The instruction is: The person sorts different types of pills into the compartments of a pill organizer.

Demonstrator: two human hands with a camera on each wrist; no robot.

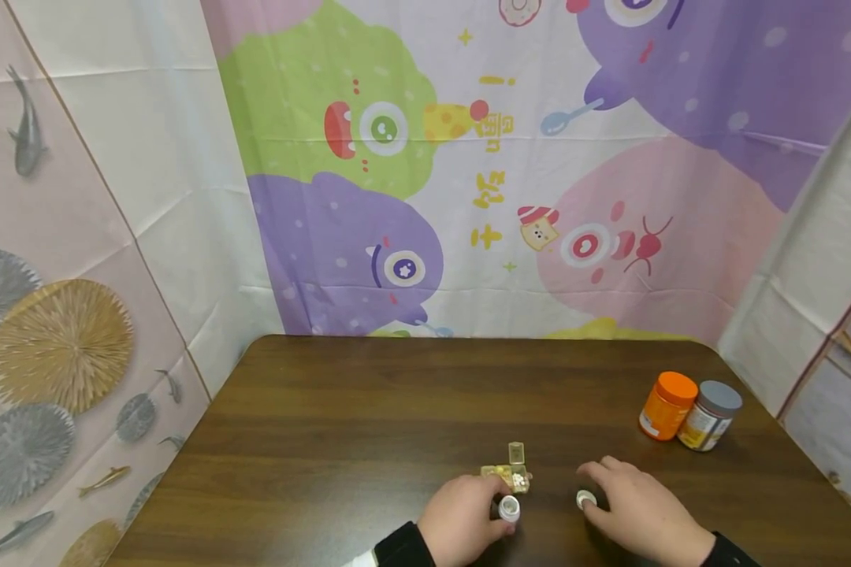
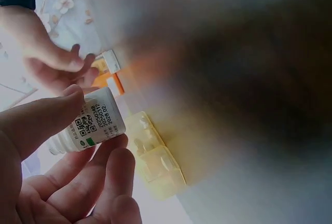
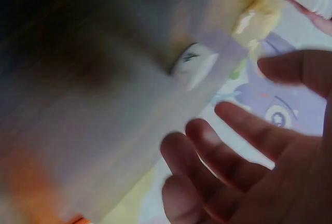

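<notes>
My left hand (image 1: 461, 516) pinches a small white pill bottle (image 1: 509, 509) between thumb and fingers. The bottle's mouth is uncapped, and printed text with a square code shows on its label (image 2: 96, 117) in the left wrist view. Just beyond that hand lies a translucent yellow pill box (image 1: 498, 472), one lid (image 1: 516, 453) standing up and white pills (image 1: 519, 480) in the compartment below it. A white bottle cap (image 1: 585, 498) rests on the table by the thumb of my right hand (image 1: 638, 504). Its fingers are spread, apart from the cap (image 3: 194, 66) in the right wrist view.
At the right of the brown wooden table (image 1: 354, 417) stand an orange jar (image 1: 668, 405) and a grey-lidded jar (image 1: 709, 416), side by side. A cartoon-printed cloth (image 1: 468, 276) hangs behind the table's far edge. Much of both wrist views is dark and blurred.
</notes>
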